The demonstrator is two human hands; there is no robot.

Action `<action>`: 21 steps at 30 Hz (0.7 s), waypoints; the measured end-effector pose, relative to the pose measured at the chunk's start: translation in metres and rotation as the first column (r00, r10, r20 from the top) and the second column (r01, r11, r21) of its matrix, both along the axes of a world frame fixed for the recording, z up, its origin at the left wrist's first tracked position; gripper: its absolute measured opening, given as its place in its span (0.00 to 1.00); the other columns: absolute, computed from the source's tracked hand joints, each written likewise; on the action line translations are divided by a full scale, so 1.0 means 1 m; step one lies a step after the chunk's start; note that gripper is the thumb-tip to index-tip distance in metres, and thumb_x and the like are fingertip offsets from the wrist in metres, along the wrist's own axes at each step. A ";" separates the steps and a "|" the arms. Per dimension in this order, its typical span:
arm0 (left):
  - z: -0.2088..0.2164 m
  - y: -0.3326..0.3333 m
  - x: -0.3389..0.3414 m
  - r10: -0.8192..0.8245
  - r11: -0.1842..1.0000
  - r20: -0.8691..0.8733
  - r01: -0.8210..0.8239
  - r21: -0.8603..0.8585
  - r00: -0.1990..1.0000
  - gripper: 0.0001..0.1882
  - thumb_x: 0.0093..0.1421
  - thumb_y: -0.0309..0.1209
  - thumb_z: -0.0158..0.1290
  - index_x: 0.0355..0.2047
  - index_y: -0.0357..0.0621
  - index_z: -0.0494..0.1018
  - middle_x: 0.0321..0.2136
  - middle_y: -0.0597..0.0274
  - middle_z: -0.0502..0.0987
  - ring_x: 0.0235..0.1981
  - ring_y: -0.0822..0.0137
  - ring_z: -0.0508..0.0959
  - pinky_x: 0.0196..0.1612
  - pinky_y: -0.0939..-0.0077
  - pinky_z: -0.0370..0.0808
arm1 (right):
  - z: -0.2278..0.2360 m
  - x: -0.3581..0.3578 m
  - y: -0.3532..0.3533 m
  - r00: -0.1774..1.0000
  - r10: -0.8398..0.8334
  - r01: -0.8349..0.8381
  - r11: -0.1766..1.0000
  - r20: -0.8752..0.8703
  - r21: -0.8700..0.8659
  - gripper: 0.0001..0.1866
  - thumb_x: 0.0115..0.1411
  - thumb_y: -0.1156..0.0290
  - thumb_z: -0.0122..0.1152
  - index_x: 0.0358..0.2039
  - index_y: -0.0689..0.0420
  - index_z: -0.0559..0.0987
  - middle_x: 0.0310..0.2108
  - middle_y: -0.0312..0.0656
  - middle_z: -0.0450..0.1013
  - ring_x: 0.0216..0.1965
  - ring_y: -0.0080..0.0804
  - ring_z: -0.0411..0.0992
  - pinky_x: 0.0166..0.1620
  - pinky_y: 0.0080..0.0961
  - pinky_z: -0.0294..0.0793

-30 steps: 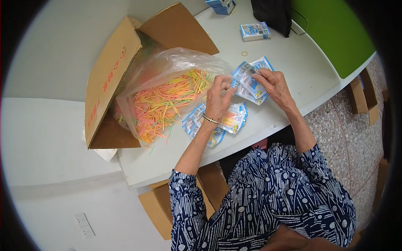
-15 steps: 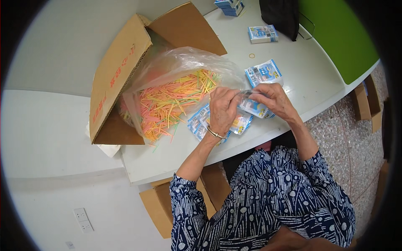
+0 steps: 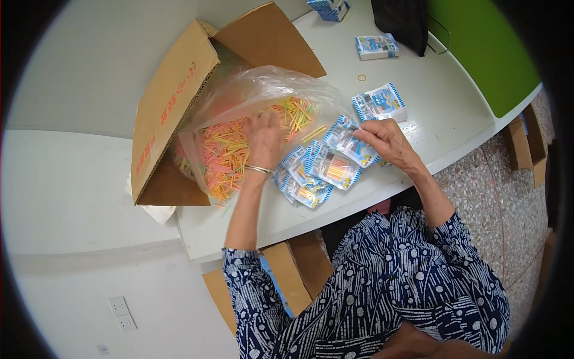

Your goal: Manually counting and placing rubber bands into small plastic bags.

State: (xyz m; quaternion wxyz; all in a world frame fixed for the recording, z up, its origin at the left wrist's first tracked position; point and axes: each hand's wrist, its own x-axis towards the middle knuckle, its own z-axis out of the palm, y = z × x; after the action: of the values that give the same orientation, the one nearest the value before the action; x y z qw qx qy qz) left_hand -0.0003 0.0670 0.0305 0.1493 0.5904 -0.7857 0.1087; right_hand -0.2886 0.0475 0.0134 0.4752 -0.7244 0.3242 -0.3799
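Observation:
Short thin sticks in pink, yellow and green [image 3: 224, 149] fill a clear plastic bag [image 3: 263, 78] lying in the mouth of a cardboard box. My left hand [image 3: 263, 140] reaches into these sticks; its fingertips are sunk among them, so its grip is hidden. Between thumb and fingers, my right hand [image 3: 387, 142] pinches the edge of a clear packet with blue print [image 3: 350, 142]. Close by, several similar packets [image 3: 335, 167] overlap on the table, with coloured sticks showing through them.
The cardboard box [image 3: 173, 107] stands at the table's left with flaps spread. Beyond my right hand lies a packet stack [image 3: 379, 103], and farther back another stack [image 3: 376, 46], a rubber band [image 3: 362, 78] and a black bag [image 3: 402, 24]. Open cartons [image 3: 278, 272] sit below the table edge.
My left hand has left the packet that both hands were at and moved left into the sticks. My right hand keeps the packet, now lower and flatter over the others.

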 end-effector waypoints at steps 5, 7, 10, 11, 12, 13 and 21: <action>-0.024 -0.017 0.035 0.031 0.998 0.470 -0.051 0.029 0.882 0.20 0.55 0.31 0.46 0.47 0.34 0.68 0.53 0.47 0.63 0.56 0.47 0.60 0.57 0.41 0.54 | 0.000 0.005 0.001 1.000 -0.014 0.014 0.999 0.009 0.048 0.15 0.60 0.66 0.55 0.23 0.66 0.75 0.14 0.41 0.65 0.18 0.26 0.61 0.25 0.26 0.61; -0.030 -0.025 0.034 0.026 0.997 0.490 -0.055 0.045 0.872 0.19 0.55 0.31 0.45 0.45 0.34 0.68 0.53 0.47 0.64 0.56 0.48 0.60 0.56 0.42 0.55 | 0.000 0.006 0.002 0.998 -0.007 0.003 0.997 0.058 0.071 0.16 0.60 0.66 0.55 0.20 0.65 0.71 0.14 0.35 0.60 0.19 0.18 0.55 0.22 0.22 0.54; -0.036 -0.038 0.029 0.025 0.988 0.525 -0.100 0.115 0.851 0.17 0.55 0.31 0.44 0.43 0.35 0.70 0.52 0.47 0.65 0.55 0.50 0.62 0.55 0.44 0.57 | 0.001 0.005 0.003 0.999 -0.010 0.005 0.993 0.043 0.114 0.16 0.60 0.66 0.55 0.20 0.64 0.71 0.14 0.34 0.60 0.19 0.18 0.55 0.22 0.22 0.54; -0.038 -0.041 0.028 0.028 0.976 0.544 -0.140 0.166 0.839 0.17 0.54 0.31 0.44 0.41 0.35 0.71 0.51 0.47 0.65 0.54 0.51 0.63 0.54 0.45 0.58 | 0.000 0.005 0.003 0.999 -0.010 0.006 0.993 0.040 0.114 0.16 0.60 0.66 0.55 0.20 0.64 0.71 0.14 0.34 0.60 0.19 0.18 0.55 0.22 0.22 0.54; -0.039 -0.042 0.028 0.028 0.976 0.542 -0.140 0.167 0.840 0.17 0.54 0.31 0.44 0.41 0.35 0.71 0.51 0.47 0.65 0.54 0.51 0.63 0.54 0.45 0.58 | -0.002 0.005 0.003 0.999 -0.016 0.012 0.994 0.045 0.107 0.16 0.60 0.66 0.55 0.20 0.64 0.71 0.14 0.34 0.60 0.18 0.18 0.55 0.22 0.21 0.54; -0.040 -0.044 0.027 0.025 0.985 0.556 -0.116 0.129 0.831 0.16 0.54 0.31 0.44 0.40 0.36 0.71 0.50 0.47 0.66 0.53 0.52 0.63 0.53 0.46 0.58 | -0.003 0.004 0.002 0.998 -0.027 0.022 0.995 0.055 0.099 0.16 0.60 0.66 0.56 0.19 0.64 0.71 0.14 0.34 0.60 0.18 0.17 0.55 0.22 0.21 0.54; -0.051 -0.052 0.027 0.097 0.994 0.433 -0.064 -0.092 0.896 0.14 0.54 0.28 0.44 0.39 0.37 0.72 0.49 0.48 0.67 0.54 0.52 0.63 0.55 0.50 0.58 | -0.001 0.005 0.004 0.998 -0.001 -0.006 0.993 0.059 0.122 0.16 0.60 0.66 0.55 0.19 0.64 0.71 0.14 0.33 0.61 0.19 0.17 0.56 0.22 0.20 0.55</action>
State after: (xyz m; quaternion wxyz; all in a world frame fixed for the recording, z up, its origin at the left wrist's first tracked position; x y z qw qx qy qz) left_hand 0.0269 0.0147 -0.0201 -0.0132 0.5769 -0.7694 0.2739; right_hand -0.2838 0.0517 0.0122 0.5283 -0.6829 0.3319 -0.3800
